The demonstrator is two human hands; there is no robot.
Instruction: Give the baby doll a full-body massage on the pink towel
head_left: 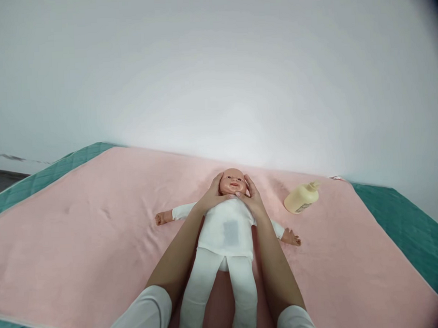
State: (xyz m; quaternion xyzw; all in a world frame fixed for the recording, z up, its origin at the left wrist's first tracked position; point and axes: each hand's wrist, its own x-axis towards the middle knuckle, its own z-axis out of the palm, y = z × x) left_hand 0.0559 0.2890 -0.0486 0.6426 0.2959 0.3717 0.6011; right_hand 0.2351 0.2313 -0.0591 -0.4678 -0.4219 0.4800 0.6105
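My left hand, right hand; fingers cupping doll's head from both sides; probably so it cannot roll

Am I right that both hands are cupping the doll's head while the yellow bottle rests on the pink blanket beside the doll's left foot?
Not quite: the head view shows the yellow bottle near the doll's left hand; both hands do cup its head.

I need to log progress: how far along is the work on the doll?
Looks done: the doll lies face up on the pink blanket, arms spread.
In hand: the left hand and right hand cup its head.
Left: unclear; the yellow bottle is out of both hands, so any use of it isn't under way.
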